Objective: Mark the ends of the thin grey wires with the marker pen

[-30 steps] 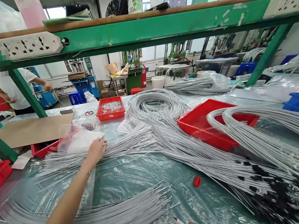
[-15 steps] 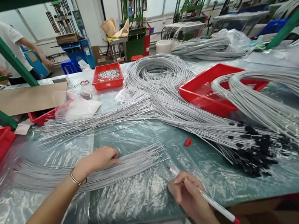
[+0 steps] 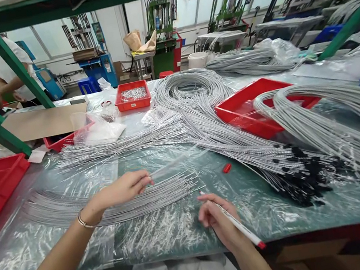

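Observation:
My left hand is closed in a pinch on a thin grey cable, whose free end is smeared by motion as it sticks out up and to the right. Below that hand, a spread of grey cables lies across the plastic-covered table. My right hand grips a white marker pen with a red end, its uncapped tip pointing up and left near the ends of the cables. The red pen cap lies loose on the table, above and right of my right hand.
A large cable bunch with black ends lies to the right, joined by a coil behind. Red trays stand around. Another cable bundle crosses the right red tray. Green posts frame the bench; a person stands beyond.
My left hand has risen slightly and moved right, with a cable now lifted off the spread. My right hand has moved slightly up with the marker pen. The view has tilted a little.

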